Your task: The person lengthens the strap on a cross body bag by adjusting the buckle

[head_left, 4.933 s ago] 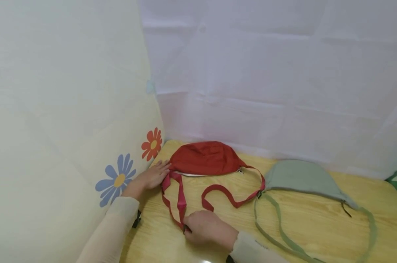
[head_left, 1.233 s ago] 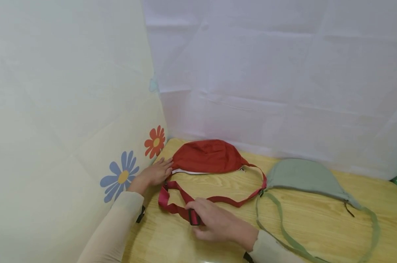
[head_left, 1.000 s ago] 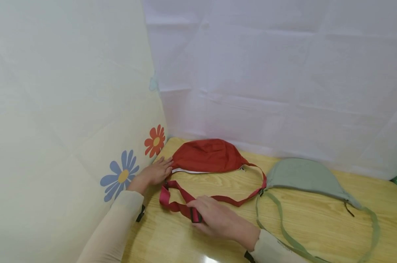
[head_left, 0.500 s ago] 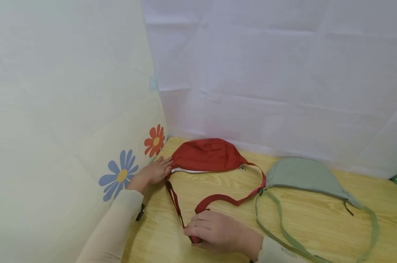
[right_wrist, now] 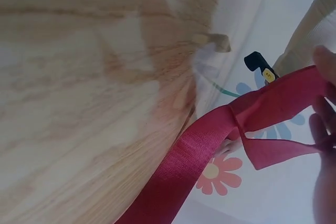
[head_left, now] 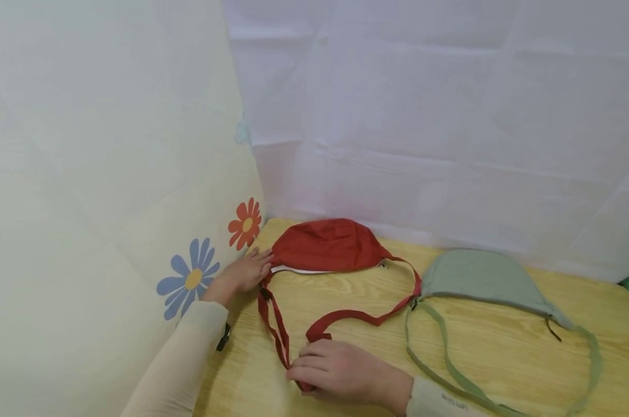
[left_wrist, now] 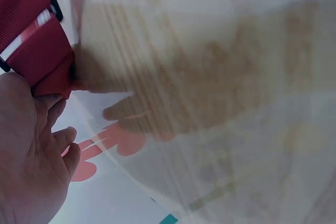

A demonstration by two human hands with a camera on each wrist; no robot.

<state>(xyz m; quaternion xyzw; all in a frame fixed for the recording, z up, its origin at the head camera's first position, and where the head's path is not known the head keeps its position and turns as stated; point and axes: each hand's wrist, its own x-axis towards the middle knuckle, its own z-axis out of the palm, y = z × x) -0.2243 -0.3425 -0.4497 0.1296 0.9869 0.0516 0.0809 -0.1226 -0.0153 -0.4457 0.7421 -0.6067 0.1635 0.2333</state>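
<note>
A red waist bag [head_left: 327, 246] lies at the back left of the wooden table, its edge showing a whitish strip. My left hand [head_left: 244, 273] rests with its fingers extended on the bag's left end, where the strap begins. In the left wrist view the left hand [left_wrist: 31, 156] lies right beside the folded red webbing [left_wrist: 39, 51]. Nearer the front, my right hand [head_left: 346, 370] grips the red strap [head_left: 278, 330] with curled fingers, and the gripped part is mostly hidden. In the right wrist view the red strap [right_wrist: 184, 166] runs taut from the right hand [right_wrist: 325, 124].
A grey-green waist bag [head_left: 481, 281] lies to the right, its strap [head_left: 455, 373] looped toward the front. White cloth [head_left: 372, 116] stands behind the table [head_left: 502, 341]. A pale flowered panel [head_left: 111, 191] closes the left side.
The right hand has drawn the strap toward the front, so its left part runs straighter and narrower. Over the last half second it has shifted slightly left. The left hand stays on the bag.
</note>
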